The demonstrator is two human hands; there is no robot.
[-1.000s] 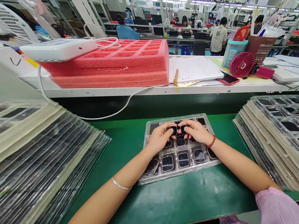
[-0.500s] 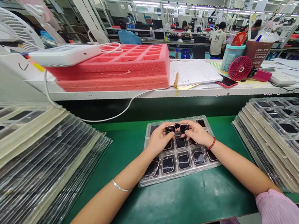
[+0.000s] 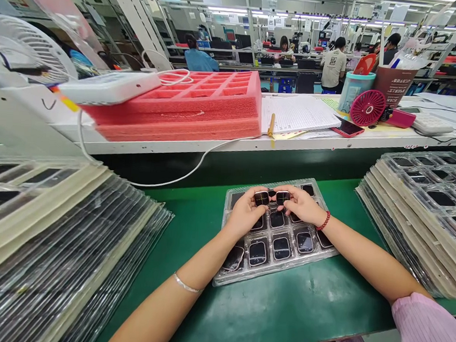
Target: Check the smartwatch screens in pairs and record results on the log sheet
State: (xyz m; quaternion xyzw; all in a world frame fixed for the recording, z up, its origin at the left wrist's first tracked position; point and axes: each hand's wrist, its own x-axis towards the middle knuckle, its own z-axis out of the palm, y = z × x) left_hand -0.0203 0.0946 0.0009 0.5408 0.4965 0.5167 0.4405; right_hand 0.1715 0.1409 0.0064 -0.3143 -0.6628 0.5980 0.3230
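Note:
Between the thumb and fingers of my left hand (image 3: 246, 209) is a square smartwatch body (image 3: 261, 198), its dark screen facing me with thin lit lines crossing on it. My right hand (image 3: 301, 205) pinches a second smartwatch body (image 3: 283, 197), whose screen shows similar crossed lines. The two are held side by side above a clear plastic tray (image 3: 271, 273). Several more dark-screened smartwatch bodies (image 3: 281, 248) sit in its compartments. One at the near left corner (image 3: 233, 258) lies tilted. My hands hide part of the tray's back rows.
Tall stacks of clear trays stand at left (image 3: 70, 243) and right (image 3: 415, 220). On the white shelf are red foam (image 3: 177, 113), papers (image 3: 300, 113), a phone (image 3: 348, 127) and a pink fan (image 3: 368, 107). A white cable (image 3: 172, 181) hangs below. Other people sit farther back.
Thin crossed lines now show on both held screens, which were mostly dark before. Both hands keep their grip and position; the whole view has shifted slightly.

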